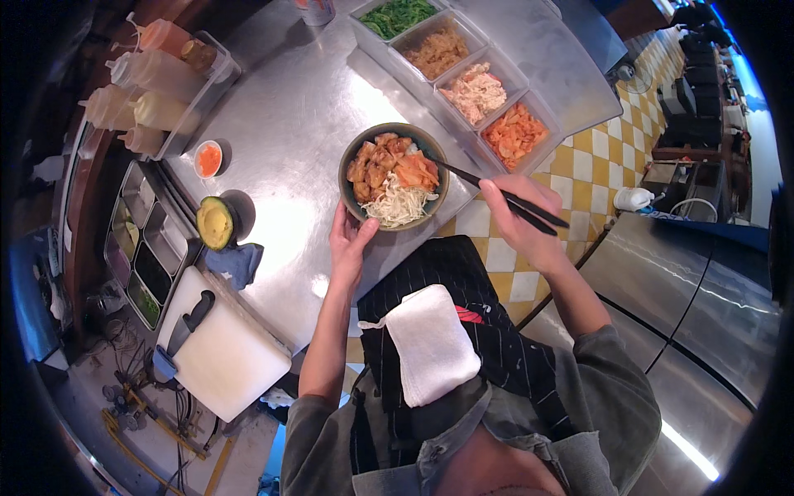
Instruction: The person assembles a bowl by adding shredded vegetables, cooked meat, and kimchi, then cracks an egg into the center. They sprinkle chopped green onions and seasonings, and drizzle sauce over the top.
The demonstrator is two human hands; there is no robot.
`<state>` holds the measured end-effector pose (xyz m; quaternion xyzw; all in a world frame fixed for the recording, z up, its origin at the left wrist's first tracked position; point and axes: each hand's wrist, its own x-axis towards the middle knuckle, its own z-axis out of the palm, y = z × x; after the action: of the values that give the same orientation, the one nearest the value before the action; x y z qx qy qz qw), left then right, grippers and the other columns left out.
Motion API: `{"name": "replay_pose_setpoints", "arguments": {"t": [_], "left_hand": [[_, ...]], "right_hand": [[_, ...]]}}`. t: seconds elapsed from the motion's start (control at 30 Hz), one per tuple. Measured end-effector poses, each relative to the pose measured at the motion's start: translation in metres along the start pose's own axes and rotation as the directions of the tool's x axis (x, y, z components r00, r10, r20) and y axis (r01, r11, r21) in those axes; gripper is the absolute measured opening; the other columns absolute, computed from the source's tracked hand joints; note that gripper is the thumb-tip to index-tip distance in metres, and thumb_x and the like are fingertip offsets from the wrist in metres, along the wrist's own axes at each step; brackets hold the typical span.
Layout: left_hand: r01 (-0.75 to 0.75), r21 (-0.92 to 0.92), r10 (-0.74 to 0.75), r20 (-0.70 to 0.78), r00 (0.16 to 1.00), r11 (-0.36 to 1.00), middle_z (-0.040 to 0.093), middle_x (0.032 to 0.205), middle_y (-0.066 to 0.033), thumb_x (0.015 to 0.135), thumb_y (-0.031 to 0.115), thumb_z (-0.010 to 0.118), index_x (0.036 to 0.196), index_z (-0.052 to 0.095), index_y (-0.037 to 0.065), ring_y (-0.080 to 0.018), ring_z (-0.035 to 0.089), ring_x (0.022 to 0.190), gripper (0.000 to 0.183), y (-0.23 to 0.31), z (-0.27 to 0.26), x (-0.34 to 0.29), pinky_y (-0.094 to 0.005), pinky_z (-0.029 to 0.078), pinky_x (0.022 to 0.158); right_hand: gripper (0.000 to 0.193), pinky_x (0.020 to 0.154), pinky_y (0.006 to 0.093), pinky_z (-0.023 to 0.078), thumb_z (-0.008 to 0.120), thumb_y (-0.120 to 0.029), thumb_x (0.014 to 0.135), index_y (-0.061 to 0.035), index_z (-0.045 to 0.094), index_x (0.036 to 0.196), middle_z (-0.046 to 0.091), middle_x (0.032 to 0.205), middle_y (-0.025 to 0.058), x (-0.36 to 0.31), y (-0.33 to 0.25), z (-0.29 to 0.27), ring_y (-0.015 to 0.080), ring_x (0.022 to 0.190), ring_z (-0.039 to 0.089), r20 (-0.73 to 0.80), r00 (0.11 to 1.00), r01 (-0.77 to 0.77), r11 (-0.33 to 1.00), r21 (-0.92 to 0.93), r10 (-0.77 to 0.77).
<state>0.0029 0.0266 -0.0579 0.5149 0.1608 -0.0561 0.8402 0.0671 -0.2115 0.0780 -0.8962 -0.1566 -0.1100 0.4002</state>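
Observation:
A dark round bowl [344, 183] stands near the close edge of the steel counter. In it lie browned glazed chunks [379, 161], orange-red kimchi-like pieces [417, 171] and pale shreds [395, 203]. My left hand [351, 246] grips the bowl at its near left, thumb up by the rim and fingers along the outer wall. In my right hand [523, 213] is a pair of black chopsticks [465, 175]; their tips reach the bowl's right side, beside the orange pieces. Whether the tips touch the food cannot be made out.
Right of the bowl, a row of clear tubs holds green seaweed [397, 16], brownish shreds [433, 54], a creamy mix [475, 93] and orange-red pieces [514, 135]. Leftward are squeeze bottles [169, 74], a small cup [208, 158], half an avocado [216, 223], a blue cloth [234, 264] and a knife [192, 320] on a cutting board [227, 360].

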Motion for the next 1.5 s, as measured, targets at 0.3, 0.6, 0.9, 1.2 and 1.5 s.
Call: {"name": "replay_pose_setpoints", "arguments": {"t": [0.3,0.6,0.9,1.2,1.5], "left_hand": [[0.031,-0.08,-0.047,-0.207,0.977,0.996,0.043,0.133,-0.0175,0.092,0.017,0.058,0.145,0.02,0.004,-0.0216,0.055,0.109,0.067,0.0,0.013,-0.03,-0.0322,0.048,0.09],[-0.034,0.013,0.036,-0.282,0.959,0.999,0.045,0.131,-0.0188,0.092,0.015,0.056,0.144,0.024,0.005,-0.0227,0.057,0.107,0.062,0.0,-0.006,-0.123,-0.0315,0.05,0.087],[-0.074,-0.049,0.06,-0.232,0.971,0.996,0.053,0.124,-0.0142,0.089,0.007,0.059,0.136,0.036,0.003,-0.0198,0.058,0.105,0.052,-0.008,-0.095,-0.228,-0.0312,0.049,0.088],[-0.21,-0.045,0.161,-0.497,0.853,0.977,0.06,0.079,0.0009,0.088,0.008,0.062,0.111,0.057,0.002,-0.0028,0.054,0.068,0.025,0.02,-0.252,-0.375,-0.0179,0.045,0.062],[-0.532,-0.297,0.047,-0.841,0.54,0.793,0.056,0.076,-0.0059,0.089,0.01,0.057,0.112,0.054,0.002,-0.0123,0.053,0.058,0.025,0.004,-0.328,-0.473,-0.0247,0.046,0.053]], "right_hand": [[0.007,0.057,0.032,0.047,0.068,0.001,0.076,-0.0009,0.064,0.082,0.063,0.073,0.0106,-0.008,0.009,0.002,0.0247,0.062,0.062,-0.02,0.943,0.326,0.909,0.261,-0.333],[0.005,0.061,0.0263,0.05,0.069,-0.007,0.079,-0.0045,0.068,0.083,0.065,0.073,0.0076,-0.025,0.004,0.004,0.0155,0.063,0.063,-0.21,0.97,0.152,0.981,0.124,-0.124],[0.013,0.054,0.0267,0.049,0.056,-0.018,0.093,-0.0068,0.052,0.087,0.062,0.075,0.009,-0.054,-0.057,0.083,0.0144,0.06,0.06,0.042,0.859,-0.288,0.415,0.863,0.511],[0.015,0.057,0.0235,0.049,0.064,-0.015,0.088,-0.0034,0.059,0.08,0.061,0.074,0.0041,0.002,-0.445,0.33,0.0112,0.062,0.06,0.155,0.913,0.017,0.415,0.91,-0.378],[0.034,0.08,0.0418,0.051,0.062,-0.034,0.075,-0.0047,0.066,0.089,0.066,0.089,0.0196,0.041,-0.614,0.619,0.036,0.088,0.064,0.305,0.831,0.422,0.885,0.197,-0.464]]}}
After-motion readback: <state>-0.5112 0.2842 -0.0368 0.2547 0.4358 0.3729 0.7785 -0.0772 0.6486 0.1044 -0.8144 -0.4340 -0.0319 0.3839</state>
